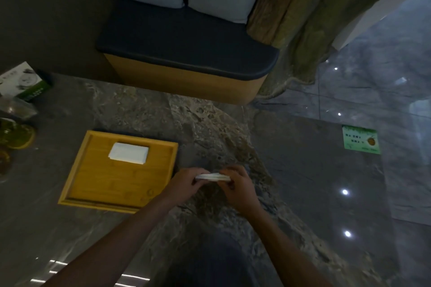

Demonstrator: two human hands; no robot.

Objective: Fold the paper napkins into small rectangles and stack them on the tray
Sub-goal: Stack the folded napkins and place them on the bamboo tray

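Left hand [186, 183] and right hand [238, 185] meeting just right of tray [77, 184], fingers pinched on folded napkin [212, 177]; long axis left-right, held flat.

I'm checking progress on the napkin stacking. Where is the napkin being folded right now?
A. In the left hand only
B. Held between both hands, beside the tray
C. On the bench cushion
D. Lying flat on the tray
B: the napkin is pinched between the left hand and right hand, over the table to the right of the tray.
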